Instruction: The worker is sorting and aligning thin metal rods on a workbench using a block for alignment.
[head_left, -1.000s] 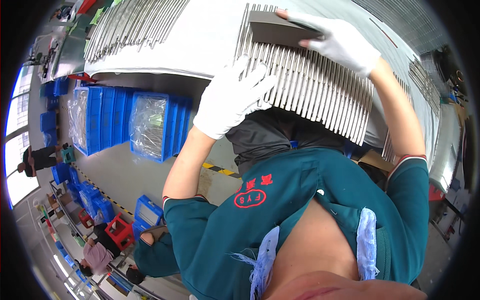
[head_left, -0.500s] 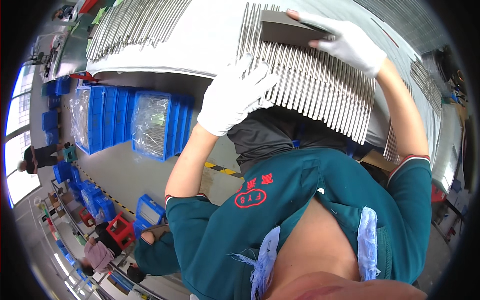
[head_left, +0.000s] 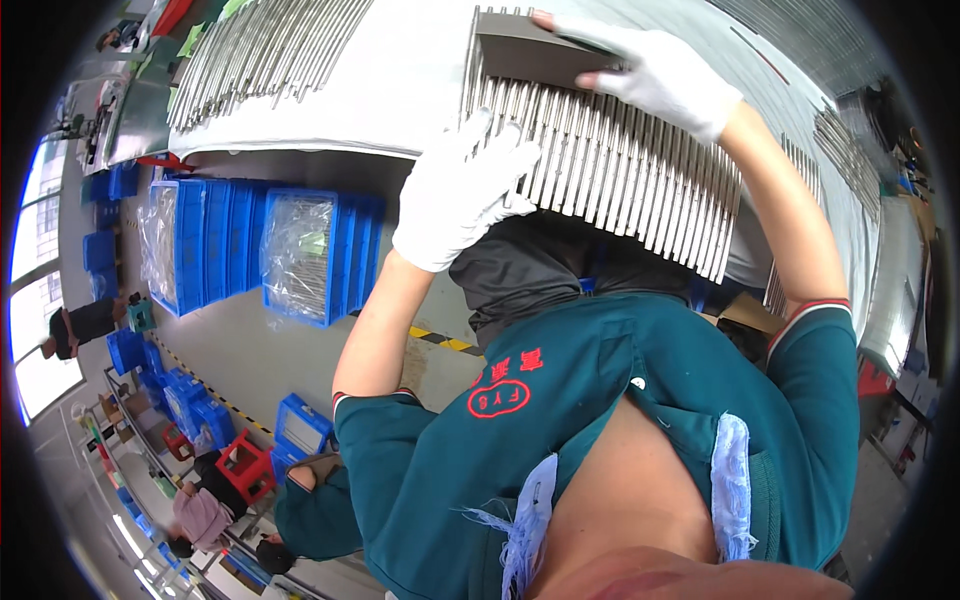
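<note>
Slim metal rods (head_left: 628,170) lie side by side in a wide row along the near table edge, their near ends overhanging it. My right hand (head_left: 672,85), in a white glove with bare fingertips, grips a dark grey rectangular block (head_left: 535,52) between thumb and fingers. The block rests across the far part of the rods, toward the row's left end. At that left end is my left hand (head_left: 455,195), also in a white glove. Its fingers are stretched out and touch the outermost rods, holding nothing that I can see.
More metal rods (head_left: 275,50) lie at the table's far left, and another group (head_left: 845,150) at the right. A white cover (head_left: 400,90) spreads over the table. Blue crates (head_left: 325,250) with plastic-wrapped contents stand on the floor at left. People sit and stand farther off.
My right hand and the grey block have moved left over the rods, toward my left hand. My left hand has shifted slightly left and stays at the row's end.
</note>
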